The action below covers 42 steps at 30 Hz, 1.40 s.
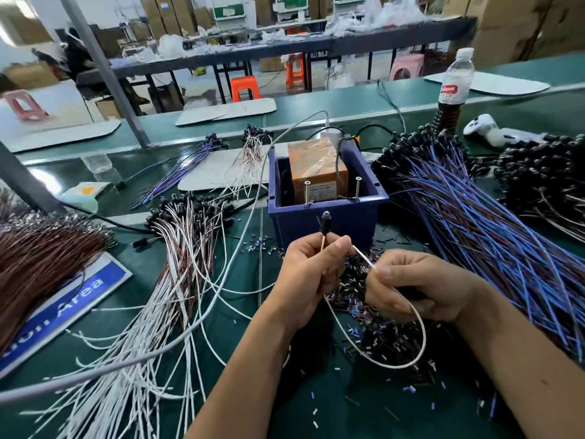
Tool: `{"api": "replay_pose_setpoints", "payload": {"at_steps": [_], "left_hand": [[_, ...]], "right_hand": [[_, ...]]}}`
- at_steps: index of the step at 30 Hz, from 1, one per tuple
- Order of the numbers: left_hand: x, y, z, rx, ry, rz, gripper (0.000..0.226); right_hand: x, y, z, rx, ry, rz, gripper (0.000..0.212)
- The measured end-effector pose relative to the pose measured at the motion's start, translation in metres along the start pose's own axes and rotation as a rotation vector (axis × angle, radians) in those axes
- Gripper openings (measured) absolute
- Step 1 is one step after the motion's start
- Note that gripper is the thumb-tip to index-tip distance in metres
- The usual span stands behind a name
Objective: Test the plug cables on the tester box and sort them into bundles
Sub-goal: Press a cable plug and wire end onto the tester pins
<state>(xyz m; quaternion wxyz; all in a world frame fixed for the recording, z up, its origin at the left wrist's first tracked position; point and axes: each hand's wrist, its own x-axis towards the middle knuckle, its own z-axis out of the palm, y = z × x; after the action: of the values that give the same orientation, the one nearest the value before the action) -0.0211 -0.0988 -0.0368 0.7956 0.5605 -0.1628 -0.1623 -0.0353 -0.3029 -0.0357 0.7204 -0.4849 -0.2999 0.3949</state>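
White-wired bundle (pixel 177 264) lies sorted at left on the desk (pixel 316 416). The left hand (pixel 308 274) pinches the plug cable (pixel 325 223) upright, aimed at the tester box (pixel 319 171); the right hand (pixel 421 286) grips its looped tail, probably keeping slack clear.

one head-worn wide-angle view, looking forward and down from close above the green table (pixel 221 327); forearms enter from the near edge; blue bin (pixel 329 217) centre; far benches (pixel 285 49) beyond, curved by the lens
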Motion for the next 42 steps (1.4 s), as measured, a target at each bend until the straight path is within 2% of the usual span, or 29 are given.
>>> {"api": "replay_pose_setpoints", "payload": {"at_steps": [6, 9, 14, 16, 20, 23, 27, 30, 31, 36, 39, 42], "left_hand": [[0.001, -0.001, -0.004, -0.036, -0.028, 0.005, 0.011], [0.001, 0.002, -0.010, -0.104, 0.017, 0.032, 0.011], [0.001, 0.011, -0.023, -0.258, 0.086, 0.132, 0.011], [-0.001, 0.012, -0.023, -0.286, 0.048, 0.139, 0.015], [0.000, 0.011, -0.019, -0.324, -0.024, 0.097, 0.026], [0.002, 0.013, -0.020, -0.321, 0.010, 0.096, 0.031], [0.002, 0.013, -0.022, -0.263, 0.073, 0.130, 0.030], [-0.001, 0.014, -0.020, -0.205, 0.039, 0.159, 0.007], [-0.002, 0.015, -0.020, -0.200, 0.033, 0.171, 0.006], [-0.002, 0.017, -0.021, -0.235, 0.126, 0.229, 0.013], [-0.001, 0.016, -0.020, -0.253, 0.205, 0.217, 0.022], [0.001, 0.017, -0.021, -0.290, 0.224, 0.209, 0.021]], "right_hand": [[-0.001, 0.001, 0.001, -0.022, -0.009, -0.018, 0.044], [-0.003, 0.000, -0.001, -0.027, 0.062, -0.081, 0.041], [-0.009, -0.005, -0.005, 0.031, 0.081, -0.241, 0.038], [-0.007, -0.007, -0.005, 0.064, 0.144, -0.307, 0.039], [0.001, -0.004, -0.005, 0.050, 0.372, -0.310, 0.042], [0.006, -0.001, -0.004, 0.028, 0.505, -0.326, 0.039], [0.011, 0.000, -0.005, 0.060, 0.570, -0.368, 0.040], [0.012, -0.001, -0.005, 0.052, 0.570, -0.346, 0.040], [0.012, -0.001, -0.005, 0.055, 0.552, -0.336, 0.039], [0.015, 0.000, -0.003, 0.013, 0.485, -0.293, 0.035], [0.014, 0.000, -0.002, -0.038, 0.479, -0.268, 0.035], [0.014, 0.001, -0.003, -0.053, 0.475, -0.265, 0.035]]}}
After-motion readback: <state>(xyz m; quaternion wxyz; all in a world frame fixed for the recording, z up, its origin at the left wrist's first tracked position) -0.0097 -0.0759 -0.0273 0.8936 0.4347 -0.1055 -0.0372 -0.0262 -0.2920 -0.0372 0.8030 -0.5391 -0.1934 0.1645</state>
